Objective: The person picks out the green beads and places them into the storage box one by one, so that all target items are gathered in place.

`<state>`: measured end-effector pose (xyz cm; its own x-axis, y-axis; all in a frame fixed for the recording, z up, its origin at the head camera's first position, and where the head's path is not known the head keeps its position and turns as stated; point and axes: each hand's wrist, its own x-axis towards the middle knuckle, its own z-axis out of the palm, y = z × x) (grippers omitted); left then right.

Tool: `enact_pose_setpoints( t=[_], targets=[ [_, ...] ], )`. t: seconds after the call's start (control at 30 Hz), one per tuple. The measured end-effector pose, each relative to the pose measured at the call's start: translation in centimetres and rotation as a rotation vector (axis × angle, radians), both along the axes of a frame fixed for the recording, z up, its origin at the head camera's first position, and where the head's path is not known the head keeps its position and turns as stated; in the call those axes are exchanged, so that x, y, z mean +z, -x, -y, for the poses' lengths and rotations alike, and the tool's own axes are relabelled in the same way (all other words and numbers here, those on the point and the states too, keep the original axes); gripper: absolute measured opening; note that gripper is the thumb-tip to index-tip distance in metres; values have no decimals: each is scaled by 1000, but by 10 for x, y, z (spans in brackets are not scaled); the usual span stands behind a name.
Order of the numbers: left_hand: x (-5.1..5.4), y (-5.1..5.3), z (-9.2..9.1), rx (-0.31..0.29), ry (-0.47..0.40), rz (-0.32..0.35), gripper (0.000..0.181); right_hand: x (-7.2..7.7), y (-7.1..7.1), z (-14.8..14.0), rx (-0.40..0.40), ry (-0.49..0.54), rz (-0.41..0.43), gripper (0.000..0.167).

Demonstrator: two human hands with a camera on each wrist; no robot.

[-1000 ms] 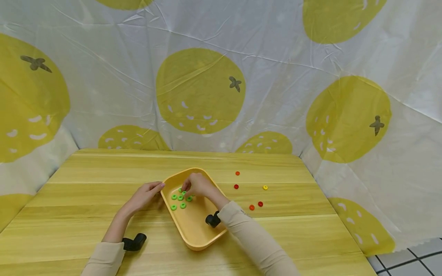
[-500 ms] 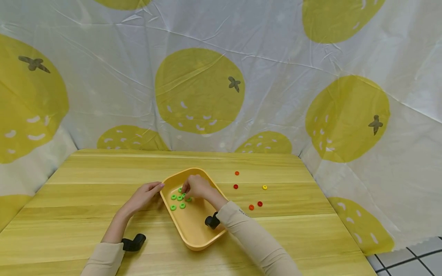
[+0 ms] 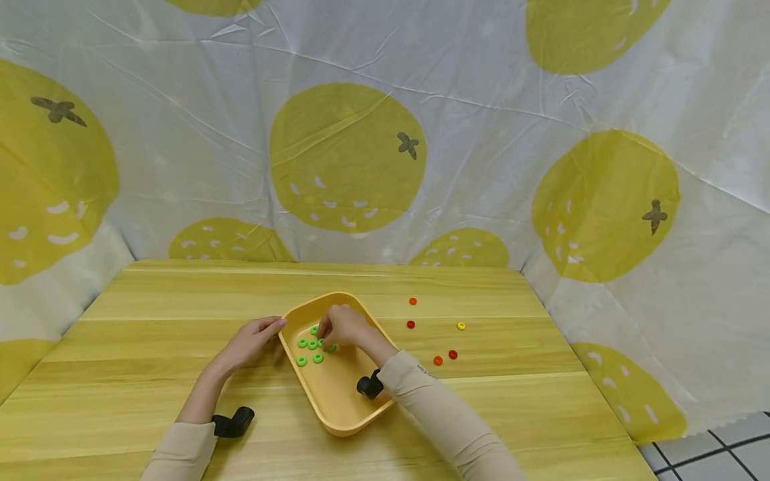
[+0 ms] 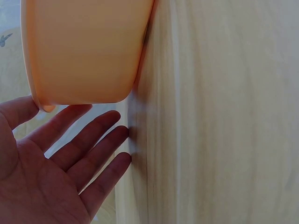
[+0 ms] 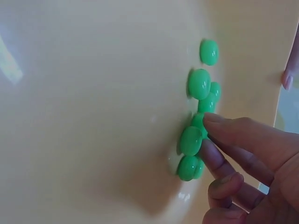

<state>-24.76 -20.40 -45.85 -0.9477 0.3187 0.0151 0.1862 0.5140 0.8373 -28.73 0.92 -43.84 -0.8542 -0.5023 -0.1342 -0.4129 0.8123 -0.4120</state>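
Note:
A yellow-orange plastic tray [image 3: 339, 401] stands at an angle on the table, with several small green ring beads [image 3: 303, 343] grouped in its far left part. At the tray's left rim is my left hand [image 3: 249, 342]; in the left wrist view its thumb and index finger [image 4: 70, 121] pinch the rim corner while the other fingers spread loosely below. My right hand [image 3: 345, 325] reaches inside the tray, thumb and index finger pinching a green ring bead [image 5: 198, 122] low among the others. Its remaining fingers are curled, and they partly hide the beads there.
Right of the tray, loose beads lie on the wooden table [image 3: 180, 294]: an orange bead [image 3: 412, 301], a red bead [image 3: 411, 325], a yellow bead [image 3: 460, 326], and another red and orange pair. A fruit-patterned cloth [image 3: 481, 167] hangs behind the table.
The right hand has shifted only slightly within the tray, and the green ring beads at its fingertips have moved a little. The left hand and the tray stay in place.

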Motion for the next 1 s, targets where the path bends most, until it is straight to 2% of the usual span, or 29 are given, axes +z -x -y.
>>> enact_pose_setpoints(
  t=[0.33,0.6,1.0],
  targets=[
    [1,0,-2,-2,-1,12,56,4,4,-5,28,56,-37,13],
    [1,1,-1,-2,9,-9,53,23,4,-13,21,99,-44,15],
    [-2,0,0,6,2,-18,52,42,9,-37,-6,285,-4,20]
  ],
)
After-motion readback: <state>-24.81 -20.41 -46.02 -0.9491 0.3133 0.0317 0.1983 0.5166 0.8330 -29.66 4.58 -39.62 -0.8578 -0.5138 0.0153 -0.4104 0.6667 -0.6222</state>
